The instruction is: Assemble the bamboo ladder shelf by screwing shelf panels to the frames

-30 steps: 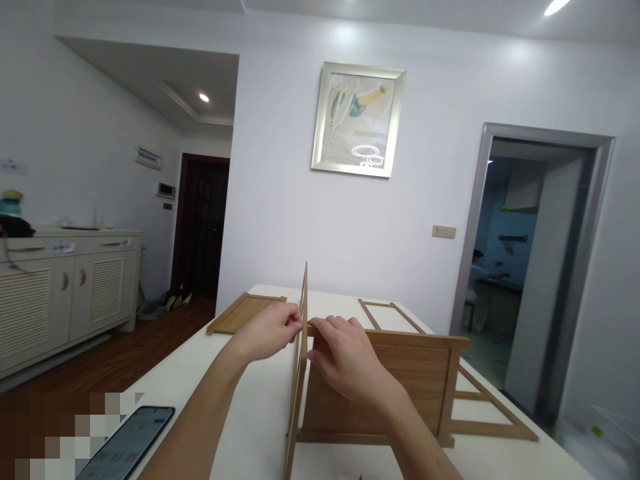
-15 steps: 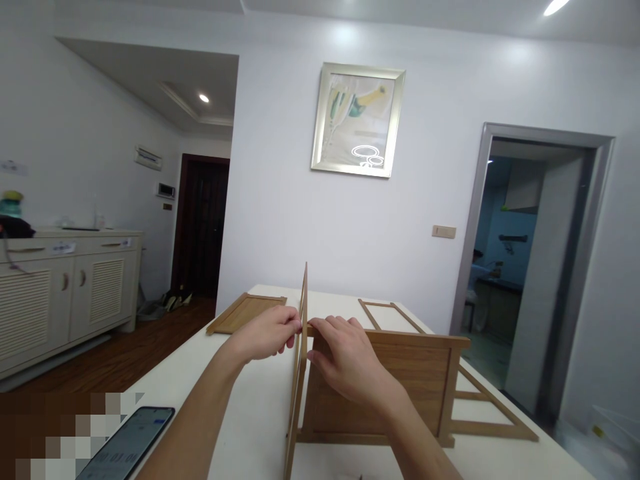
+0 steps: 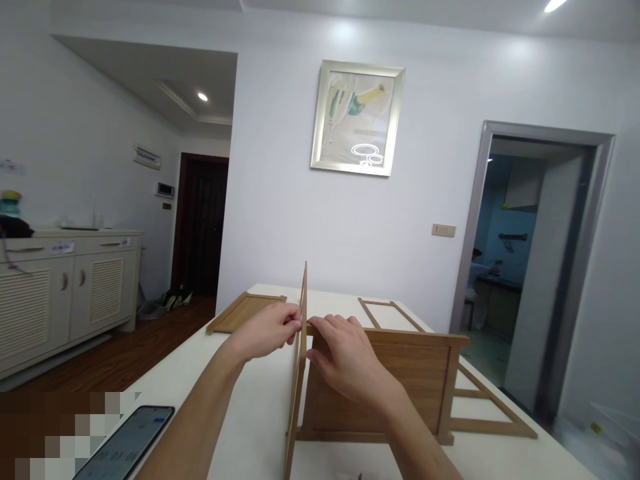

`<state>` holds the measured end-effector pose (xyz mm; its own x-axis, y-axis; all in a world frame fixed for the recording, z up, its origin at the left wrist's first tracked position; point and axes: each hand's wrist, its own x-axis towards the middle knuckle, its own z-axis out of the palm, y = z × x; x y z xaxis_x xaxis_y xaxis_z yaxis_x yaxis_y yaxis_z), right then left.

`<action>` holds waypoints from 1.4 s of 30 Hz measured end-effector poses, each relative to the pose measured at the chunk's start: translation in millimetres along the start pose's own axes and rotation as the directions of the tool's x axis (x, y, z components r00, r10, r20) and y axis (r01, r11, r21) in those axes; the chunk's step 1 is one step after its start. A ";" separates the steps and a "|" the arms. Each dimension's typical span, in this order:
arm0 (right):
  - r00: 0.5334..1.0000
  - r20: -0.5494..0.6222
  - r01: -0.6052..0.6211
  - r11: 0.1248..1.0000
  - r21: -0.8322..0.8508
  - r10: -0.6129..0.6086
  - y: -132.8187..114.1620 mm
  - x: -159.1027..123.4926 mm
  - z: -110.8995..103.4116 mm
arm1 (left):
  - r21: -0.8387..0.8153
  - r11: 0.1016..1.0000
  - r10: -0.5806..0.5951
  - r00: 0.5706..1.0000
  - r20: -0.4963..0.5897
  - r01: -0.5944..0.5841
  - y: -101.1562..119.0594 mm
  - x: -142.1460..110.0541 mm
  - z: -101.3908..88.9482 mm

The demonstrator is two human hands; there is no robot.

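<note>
A narrow wooden frame (image 3: 304, 293) stands on edge on the white table, seen almost end-on. Against its right side stands a brown wooden panel (image 3: 410, 383) with raised edge strips. My right hand (image 3: 345, 350) grips the panel's top edge close to where the two pieces meet, thumb on the near face. On the frame's left side, my left hand (image 3: 270, 328) has its fingers curled in a pinch at the same height. Whatever lies between those fingertips is hidden.
On the white table (image 3: 240, 427), another wooden panel (image 3: 250, 311) lies flat at the back left. Open wooden frames lie at the back right (image 3: 370, 315) and right (image 3: 493, 427). A phone (image 3: 133, 440) rests near the front left edge. A small dark item (image 3: 360, 476) shows at the bottom.
My left fingers have curled in slightly more at the frame. The frame, the panel and my right hand stay in place; the view has shifted very slightly.
</note>
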<state>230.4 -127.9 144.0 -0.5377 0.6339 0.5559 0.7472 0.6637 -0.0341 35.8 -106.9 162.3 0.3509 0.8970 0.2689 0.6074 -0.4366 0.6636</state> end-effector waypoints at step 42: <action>1.000 0.004 0.008 1.000 -0.025 -0.008 1.4 -1.5 -1.4 | 0.056 0.996 0.081 0.985 -0.152 -0.073 17.1 -2.7 4.0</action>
<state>232.8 -128.4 144.3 -0.5453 0.6303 0.5525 0.7524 0.6586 -0.0087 48.1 -117.1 170.2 0.2863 0.8590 0.4245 0.6188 -0.5040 0.6025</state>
